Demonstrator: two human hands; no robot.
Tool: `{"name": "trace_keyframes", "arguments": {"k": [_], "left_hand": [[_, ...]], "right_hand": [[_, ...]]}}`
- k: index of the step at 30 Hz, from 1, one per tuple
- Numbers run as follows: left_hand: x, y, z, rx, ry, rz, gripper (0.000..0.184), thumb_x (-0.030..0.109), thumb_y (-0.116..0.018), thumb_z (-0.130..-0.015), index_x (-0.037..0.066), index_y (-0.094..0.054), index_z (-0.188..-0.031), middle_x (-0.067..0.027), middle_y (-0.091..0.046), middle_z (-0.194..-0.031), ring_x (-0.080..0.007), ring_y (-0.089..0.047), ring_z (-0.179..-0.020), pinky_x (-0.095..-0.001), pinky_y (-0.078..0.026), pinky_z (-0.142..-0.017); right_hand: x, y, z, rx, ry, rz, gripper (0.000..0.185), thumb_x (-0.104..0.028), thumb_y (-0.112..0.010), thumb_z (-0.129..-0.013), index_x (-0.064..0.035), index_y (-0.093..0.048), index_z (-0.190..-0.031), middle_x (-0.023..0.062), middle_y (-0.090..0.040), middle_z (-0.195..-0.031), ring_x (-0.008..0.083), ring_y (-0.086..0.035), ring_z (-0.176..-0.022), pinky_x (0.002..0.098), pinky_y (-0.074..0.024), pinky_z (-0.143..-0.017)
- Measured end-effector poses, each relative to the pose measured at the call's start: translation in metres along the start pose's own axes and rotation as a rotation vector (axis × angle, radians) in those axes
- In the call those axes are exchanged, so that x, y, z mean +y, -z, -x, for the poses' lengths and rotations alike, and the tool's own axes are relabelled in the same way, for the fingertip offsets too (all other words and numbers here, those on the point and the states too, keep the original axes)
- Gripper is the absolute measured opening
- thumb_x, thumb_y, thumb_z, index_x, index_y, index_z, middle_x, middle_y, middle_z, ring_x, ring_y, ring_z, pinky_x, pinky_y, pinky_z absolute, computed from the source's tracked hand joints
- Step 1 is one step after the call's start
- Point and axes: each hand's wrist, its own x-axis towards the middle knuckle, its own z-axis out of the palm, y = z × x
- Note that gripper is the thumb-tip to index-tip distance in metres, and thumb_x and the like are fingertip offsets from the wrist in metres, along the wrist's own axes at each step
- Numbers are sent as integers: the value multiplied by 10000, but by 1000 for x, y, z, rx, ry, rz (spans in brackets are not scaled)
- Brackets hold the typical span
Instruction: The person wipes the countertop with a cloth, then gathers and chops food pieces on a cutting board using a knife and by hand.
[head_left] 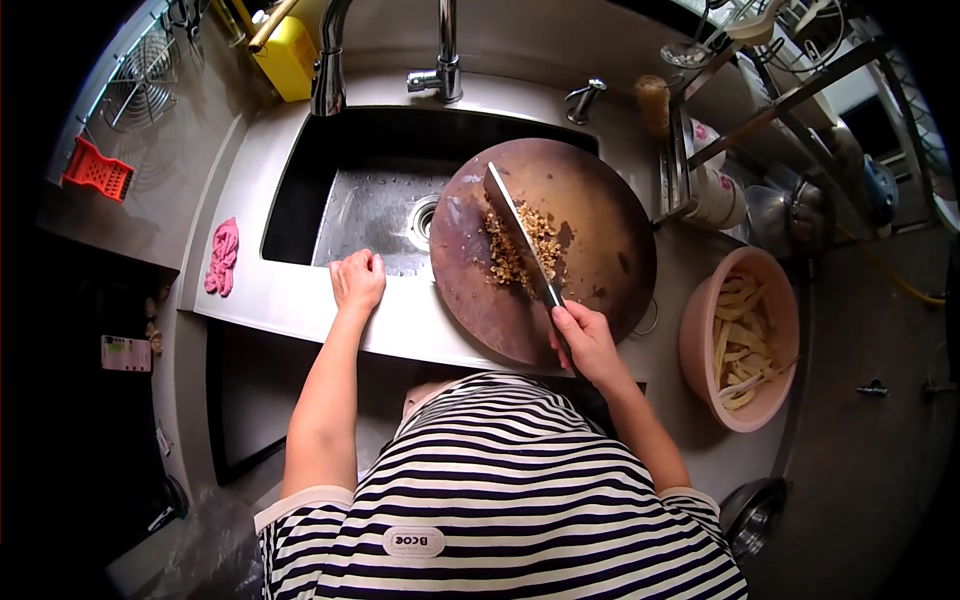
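Note:
A round wooden chopping board (600,220) lies over the right part of the sink and the counter. Brown chopped bits (540,235) are heaped on it, on both sides of the knife. My right hand (585,340) is closed round the black handle of the knife (515,215), whose blade points away from me across the heap. To the left, my left hand (358,280) rests on the sink's front edge with its fingers curled in; whether it holds anything is hidden.
A pink bowl (705,345) of pale strips stands at the right. Behind the sink (375,215) rises a faucet (449,50). A pink cloth (222,257) lies at the left, near a red grater (98,170). A metal rack (690,160) is at the back right.

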Motion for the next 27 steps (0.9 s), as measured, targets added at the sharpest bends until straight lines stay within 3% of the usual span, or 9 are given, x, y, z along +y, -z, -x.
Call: {"name": "trace_keyframes", "arguments": {"k": [10, 16, 20, 27], "left_hand": [[8, 10, -1, -109, 57, -73, 239, 245, -520, -833, 49, -629, -752, -133, -661, -821, -293, -612, -819, -378, -390, -819], [1, 2, 0, -43, 22, -49, 239, 238, -523, -829, 47, -644, -751, -152, -652, -767, -329, -608, -767, -392, -419, -791], [4, 4, 1, -73, 44, -70, 234, 240, -526, -827, 50, -643, -758, -141, -658, -794, -313, -613, -788, -390, -415, -795], [0, 3, 1, -48, 17, -29, 180, 218, -554, -813, 68, -641, -766, -107, -655, -816, -280, -608, -840, -383, -401, -807]], "right_hand": [[-7, -7, 9, 16, 1, 47, 285, -289, -477, -968, -55, -537, -816, -10, -504, -604, 57, -437, -409, 206, -341, -375], [-2, -3, 4, 11, -12, 42, 286, -283, -480, -969, -48, -539, -817, -10, -502, -600, 57, -437, -413, 203, -347, -386], [-9, 0, 10, 79, 82, 66, 287, -283, -478, -970, -51, -529, -809, -6, -503, -596, 60, -436, -401, 209, -341, -374], [15, 8, -9, 91, -5, 9, 291, -284, -478, -968, -64, -511, -780, -1, -504, -585, 69, -435, -382, 219, -336, -348]]}}
